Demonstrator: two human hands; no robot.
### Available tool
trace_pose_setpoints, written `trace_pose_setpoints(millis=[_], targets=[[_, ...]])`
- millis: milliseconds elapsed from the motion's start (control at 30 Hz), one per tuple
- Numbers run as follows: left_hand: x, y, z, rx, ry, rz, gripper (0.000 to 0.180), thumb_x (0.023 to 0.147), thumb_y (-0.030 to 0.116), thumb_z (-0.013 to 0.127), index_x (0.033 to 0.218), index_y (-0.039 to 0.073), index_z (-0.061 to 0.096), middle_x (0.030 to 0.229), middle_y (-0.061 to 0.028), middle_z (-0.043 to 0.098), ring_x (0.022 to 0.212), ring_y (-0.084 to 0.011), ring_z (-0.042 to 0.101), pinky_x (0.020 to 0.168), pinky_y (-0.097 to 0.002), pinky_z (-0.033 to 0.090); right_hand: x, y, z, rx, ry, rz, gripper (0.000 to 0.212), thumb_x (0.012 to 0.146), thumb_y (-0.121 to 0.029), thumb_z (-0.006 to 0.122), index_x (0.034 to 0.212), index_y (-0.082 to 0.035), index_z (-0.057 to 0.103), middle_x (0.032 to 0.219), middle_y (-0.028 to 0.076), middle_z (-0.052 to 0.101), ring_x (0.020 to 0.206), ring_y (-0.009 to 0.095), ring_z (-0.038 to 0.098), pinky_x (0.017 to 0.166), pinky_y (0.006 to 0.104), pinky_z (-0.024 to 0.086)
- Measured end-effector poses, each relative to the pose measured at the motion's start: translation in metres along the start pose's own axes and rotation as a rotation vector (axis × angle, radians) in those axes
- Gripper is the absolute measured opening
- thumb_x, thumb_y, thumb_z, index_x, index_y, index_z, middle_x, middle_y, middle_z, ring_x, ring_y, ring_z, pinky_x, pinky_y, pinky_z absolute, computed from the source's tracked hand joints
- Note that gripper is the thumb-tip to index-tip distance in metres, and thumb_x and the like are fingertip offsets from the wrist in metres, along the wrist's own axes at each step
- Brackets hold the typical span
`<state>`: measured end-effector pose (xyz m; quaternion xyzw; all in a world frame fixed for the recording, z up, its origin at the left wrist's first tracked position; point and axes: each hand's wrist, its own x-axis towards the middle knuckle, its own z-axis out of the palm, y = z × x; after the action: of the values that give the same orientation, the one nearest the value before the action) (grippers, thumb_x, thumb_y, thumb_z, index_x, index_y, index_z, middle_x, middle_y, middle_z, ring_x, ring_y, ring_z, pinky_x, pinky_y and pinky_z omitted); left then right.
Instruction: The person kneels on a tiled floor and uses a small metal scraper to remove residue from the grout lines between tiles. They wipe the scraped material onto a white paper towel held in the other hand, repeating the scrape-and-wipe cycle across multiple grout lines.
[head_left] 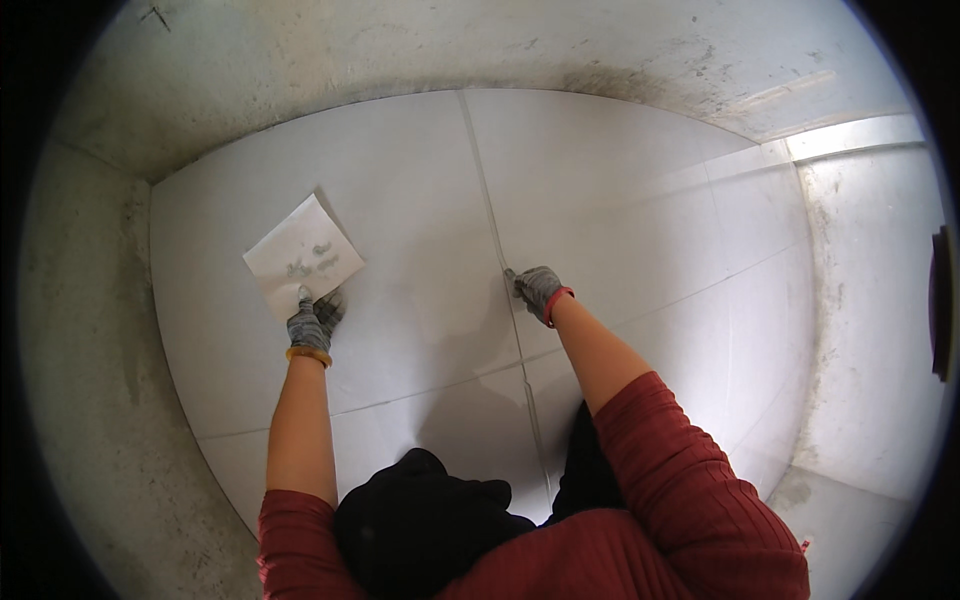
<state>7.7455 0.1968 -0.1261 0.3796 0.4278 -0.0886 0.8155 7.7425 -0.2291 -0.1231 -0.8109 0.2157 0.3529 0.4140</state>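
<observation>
My left hand point(312, 325), in a grey knit glove with a yellow band at the wrist, grips the near corner of a white square sheet point(290, 250), thumb on top. Dabs of grey paste point(325, 263) lie on the sheet, which is held over the left part of the tiled floor. My right hand point(539, 288), gloved alike with a red band, is closed, its fingertips at the long joint point(490, 205) between two large pale tiles. Whether it holds a small tool there cannot be made out. Grey filler shows along this joint.
Bare concrete walls rise at the far side point(400, 60), the left point(90, 300) and the right point(865, 300). A cross joint point(420, 393) runs over the floor in front of me. My knees in black cloth point(430, 520) are close to the near tiles. Bright light falls on the right.
</observation>
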Motion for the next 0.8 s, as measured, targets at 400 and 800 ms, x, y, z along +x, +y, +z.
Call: trace_pose_setpoints(millis=[400,800], targets=[[0.000,0.005,0.007,-0.006,0.006,0.019,0.045,0.091,0.037,0.054,0.115,0.000,0.048,0.093,-0.0175,0.066,0.079,-0.0304,0.066,0.072,-0.0435,0.058,-0.033,-0.075,0.000,0.523,0.155,0.169,0.014,0.076,-0.012,0.056,0.064,-0.006,0.055,0.055,0.003,0.047,0.043,0.014,0.039,0.042,0.0285,0.033],[0.002,0.002,0.005,-0.017,-0.017,0.005,0.043,0.090,0.037,0.056,0.112,0.000,0.051,0.093,-0.0170,0.066,0.082,-0.0302,0.066,0.074,-0.0444,0.058,0.003,-0.039,-0.002,0.329,0.098,0.175,0.021,0.079,-0.013,0.055,0.059,-0.007,0.052,0.051,0.004,0.043,0.040,0.015,0.036,0.039,0.0293,0.028]])
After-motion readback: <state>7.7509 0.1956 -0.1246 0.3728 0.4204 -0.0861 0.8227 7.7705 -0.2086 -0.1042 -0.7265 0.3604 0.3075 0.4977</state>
